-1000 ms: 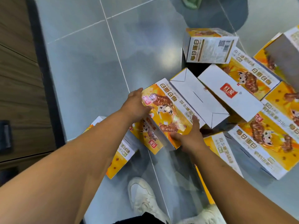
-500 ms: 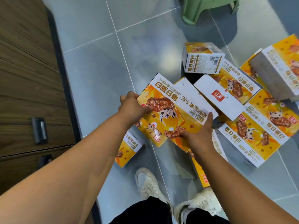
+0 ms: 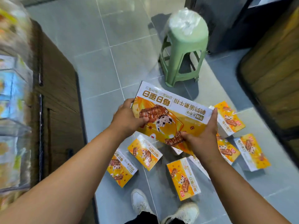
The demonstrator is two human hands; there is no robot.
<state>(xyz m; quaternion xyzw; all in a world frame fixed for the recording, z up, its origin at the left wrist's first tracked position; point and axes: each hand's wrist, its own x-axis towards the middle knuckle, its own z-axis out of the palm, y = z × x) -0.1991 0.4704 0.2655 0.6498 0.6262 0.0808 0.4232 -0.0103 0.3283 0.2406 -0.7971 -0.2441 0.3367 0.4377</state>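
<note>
I hold a yellow and white snack box (image 3: 171, 113) up in the air above the floor, its printed face towards me. My left hand (image 3: 127, 118) grips its left edge, thumb on the front. My right hand (image 3: 202, 135) grips its right and lower edge, thumb on the front, fingers along the side. Several more boxes of the same kind lie on the grey tiled floor below, among them one (image 3: 144, 151) under the held box, one (image 3: 121, 168) to the lower left and one (image 3: 183, 177) near my feet.
A green plastic stool (image 3: 184, 46) stands on the tiles beyond the boxes. A wooden cabinet (image 3: 55, 97) runs along the left, with blurred shelves of packets (image 3: 11, 94) at the far left. Dark furniture (image 3: 271, 78) borders the right. My white shoes (image 3: 140, 202) are below.
Both hands have lifted the box well clear of the floor and the pile. My view has risen and swung, so the stool and the left shelves now show.
</note>
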